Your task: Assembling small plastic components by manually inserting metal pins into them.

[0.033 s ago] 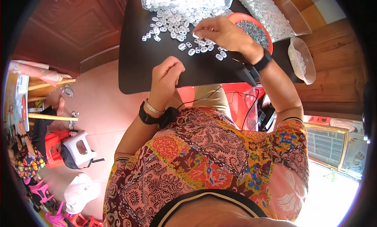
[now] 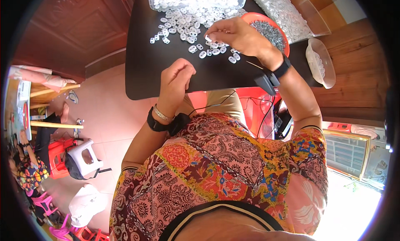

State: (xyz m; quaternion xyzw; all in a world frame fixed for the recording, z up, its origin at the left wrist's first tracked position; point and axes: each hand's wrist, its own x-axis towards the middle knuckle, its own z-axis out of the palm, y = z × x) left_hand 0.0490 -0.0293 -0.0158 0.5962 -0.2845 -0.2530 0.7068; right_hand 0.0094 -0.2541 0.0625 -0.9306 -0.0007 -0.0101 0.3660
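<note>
The left hand (image 2: 177,80) is curled into a loose fist, knuckles up, fingers tucked under, its forearm rising from the lower edge; the wrist carries a black band (image 2: 156,124) and a thin bracelet. The right hand (image 2: 233,34) reaches further out, fingers pinched together at their tips, with a black band (image 2: 277,72) on that wrist and the elbow bent outward.

- the worktop (image 2: 216,76) lies in front of the person, above the lap.
- a tray (image 2: 152,1) of small plastic rings sits at its far edge; loose rings (image 2: 179,26) spill nearer from it.
- right hand (image 2: 237,34) rests over the loose rings; a bowl (image 2: 260,18) sits just behind it.
- left hand (image 2: 177,80) lies nearer, at the worktop's near edge.
- a tub (image 2: 323,64) sits at the right end.
- a stool (image 2: 83,157) stands on the floor (image 2: 108,111), lower left.
</note>
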